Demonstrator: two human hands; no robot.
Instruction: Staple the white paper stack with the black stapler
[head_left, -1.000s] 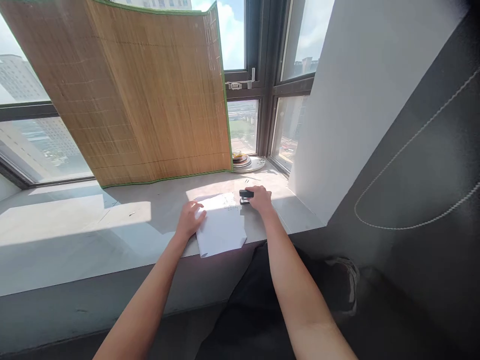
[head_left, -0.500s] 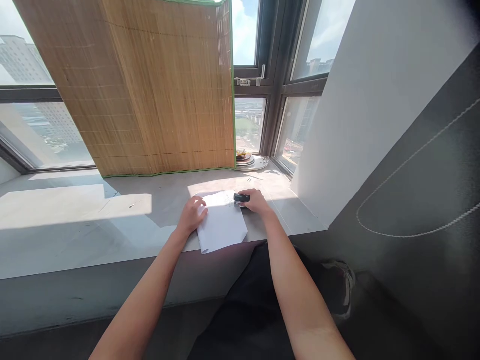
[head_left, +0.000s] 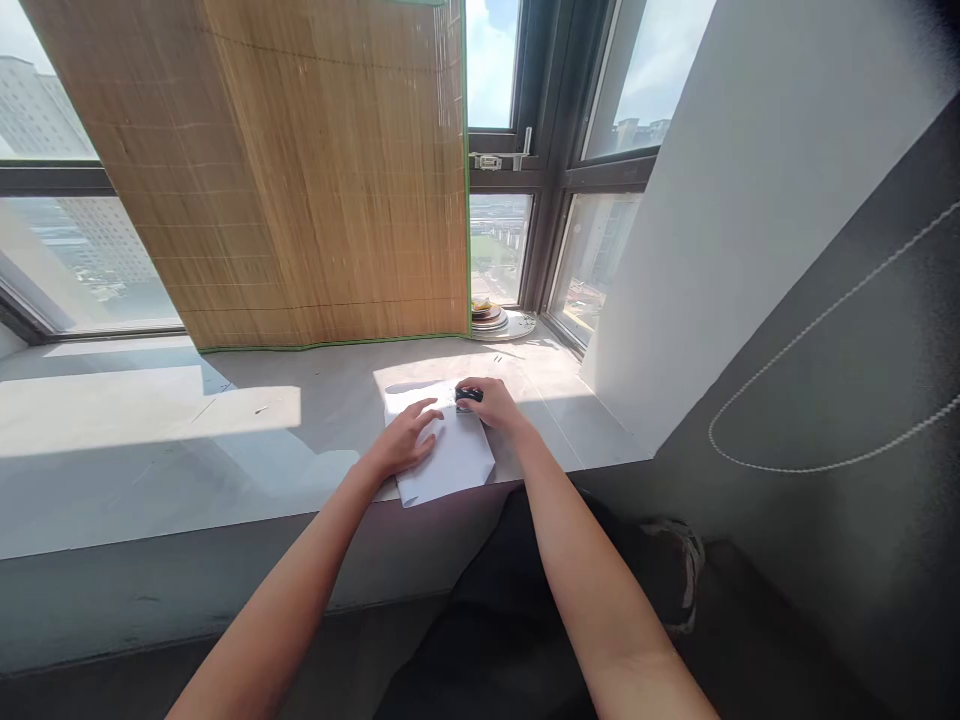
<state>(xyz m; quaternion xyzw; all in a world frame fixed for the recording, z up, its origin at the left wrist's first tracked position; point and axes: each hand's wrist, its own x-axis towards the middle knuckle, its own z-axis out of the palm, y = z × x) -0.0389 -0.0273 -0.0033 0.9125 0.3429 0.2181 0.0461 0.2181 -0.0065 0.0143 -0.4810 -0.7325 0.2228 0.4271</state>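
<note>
White paper (head_left: 450,465) lies on the window ledge, its near edge curling a little over the ledge's front edge. My left hand (head_left: 407,440) rests on the paper's left side, open with fingers spread. A small black stapler (head_left: 469,394) is at the paper's upper right part. My right hand (head_left: 491,402) is closed round it from the right, covering much of it. Small dark marks on the paper beside the stapler are mostly hidden now.
The pale ledge (head_left: 150,470) runs along the window. A bamboo blind (head_left: 337,200) hangs behind the paper. Stacked plates (head_left: 491,320) stand in the far corner. Small bits (head_left: 498,359) lie on the ledge. A white cord (head_left: 810,470) loops at right.
My right hand has moved left with the stapler, farther over the paper. My left hand has slid right from the paper's edge onto its surface, and its fingers have spread.
</note>
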